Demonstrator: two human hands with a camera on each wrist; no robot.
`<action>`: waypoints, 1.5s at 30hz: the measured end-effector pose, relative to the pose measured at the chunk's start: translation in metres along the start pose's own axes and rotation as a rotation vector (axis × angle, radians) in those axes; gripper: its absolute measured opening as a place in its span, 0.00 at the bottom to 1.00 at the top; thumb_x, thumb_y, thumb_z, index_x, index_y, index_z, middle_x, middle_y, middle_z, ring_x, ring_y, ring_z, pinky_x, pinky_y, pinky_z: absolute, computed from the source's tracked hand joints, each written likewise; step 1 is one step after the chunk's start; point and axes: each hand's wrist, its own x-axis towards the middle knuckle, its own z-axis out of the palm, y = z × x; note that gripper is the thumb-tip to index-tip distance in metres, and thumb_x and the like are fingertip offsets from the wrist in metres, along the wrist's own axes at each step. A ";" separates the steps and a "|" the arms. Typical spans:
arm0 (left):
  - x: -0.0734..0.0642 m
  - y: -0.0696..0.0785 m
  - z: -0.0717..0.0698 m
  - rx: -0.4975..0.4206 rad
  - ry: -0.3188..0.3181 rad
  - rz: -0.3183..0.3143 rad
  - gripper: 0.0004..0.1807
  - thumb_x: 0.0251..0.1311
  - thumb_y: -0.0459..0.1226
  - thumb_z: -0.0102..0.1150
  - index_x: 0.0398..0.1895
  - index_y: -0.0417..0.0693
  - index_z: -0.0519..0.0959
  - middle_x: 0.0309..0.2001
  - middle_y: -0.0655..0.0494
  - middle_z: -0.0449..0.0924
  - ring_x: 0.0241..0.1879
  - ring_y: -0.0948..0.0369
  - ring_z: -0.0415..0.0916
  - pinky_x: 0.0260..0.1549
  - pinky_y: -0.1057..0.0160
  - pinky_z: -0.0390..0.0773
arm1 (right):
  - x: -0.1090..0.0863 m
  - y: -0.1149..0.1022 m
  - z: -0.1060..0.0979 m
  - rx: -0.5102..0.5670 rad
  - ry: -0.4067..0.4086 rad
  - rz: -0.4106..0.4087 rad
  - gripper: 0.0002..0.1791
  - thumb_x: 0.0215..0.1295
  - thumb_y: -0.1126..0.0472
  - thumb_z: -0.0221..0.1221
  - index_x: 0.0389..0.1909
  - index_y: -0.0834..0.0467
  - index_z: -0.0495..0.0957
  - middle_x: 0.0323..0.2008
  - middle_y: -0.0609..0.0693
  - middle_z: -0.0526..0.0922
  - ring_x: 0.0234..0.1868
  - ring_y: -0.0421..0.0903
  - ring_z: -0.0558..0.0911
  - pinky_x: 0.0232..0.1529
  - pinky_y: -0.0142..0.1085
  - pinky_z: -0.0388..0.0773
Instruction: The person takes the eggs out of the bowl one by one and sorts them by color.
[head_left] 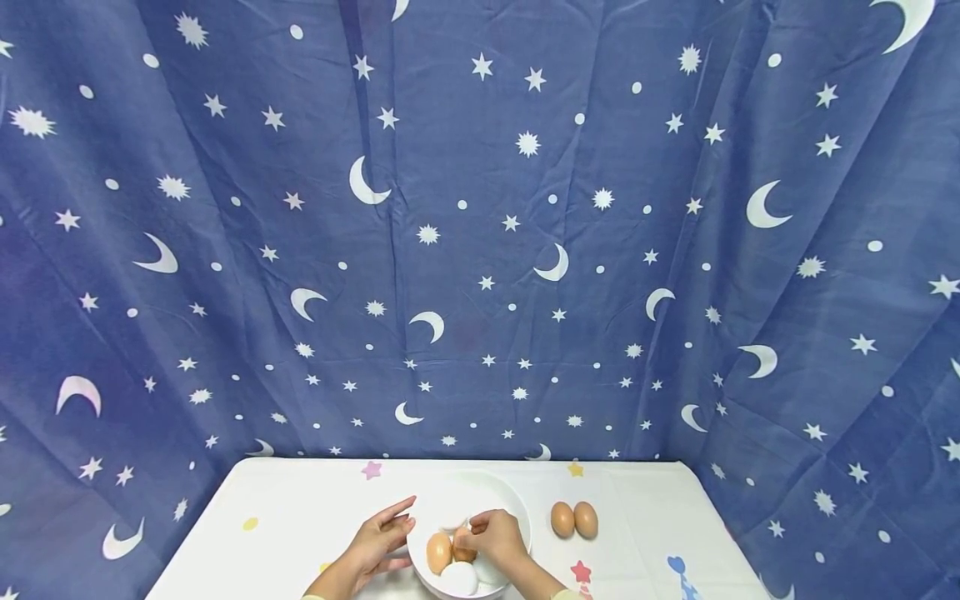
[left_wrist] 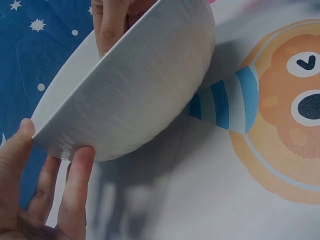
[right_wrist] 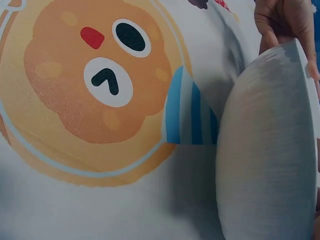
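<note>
A white bowl (head_left: 517, 500) stands near the table's front edge. My left hand (head_left: 375, 546) is at its left side, the fingers fairly straight and spread. In the left wrist view, the fingertips (left_wrist: 82, 155) touch the bowl's outer wall near the rim. My right hand (head_left: 501, 537) reaches in over the bowl's right side and pinches a brown egg (head_left: 463, 550), partly covered by the fingers. Beside it lie another brown egg (head_left: 438, 552) and a white egg (head_left: 459, 578). In the right wrist view, the bowl's wall hides most of the right hand.
Two brown eggs (head_left: 573, 520) lie side by side on the table to the right of the bowl. A white cloth (head_left: 300, 517) with coloured prints covers the table. Behind it hangs a blue curtain (head_left: 465, 292) with moons and stars.
</note>
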 end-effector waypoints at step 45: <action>-0.001 0.004 0.000 -0.010 -0.005 -0.003 0.33 0.68 0.42 0.59 0.73 0.45 0.61 0.66 0.30 0.63 0.56 0.44 0.77 0.44 0.46 0.85 | 0.010 0.001 0.002 0.114 -0.164 0.277 0.14 0.47 0.65 0.75 0.35 0.64 0.86 0.27 0.46 0.85 0.26 0.36 0.81 0.30 0.28 0.83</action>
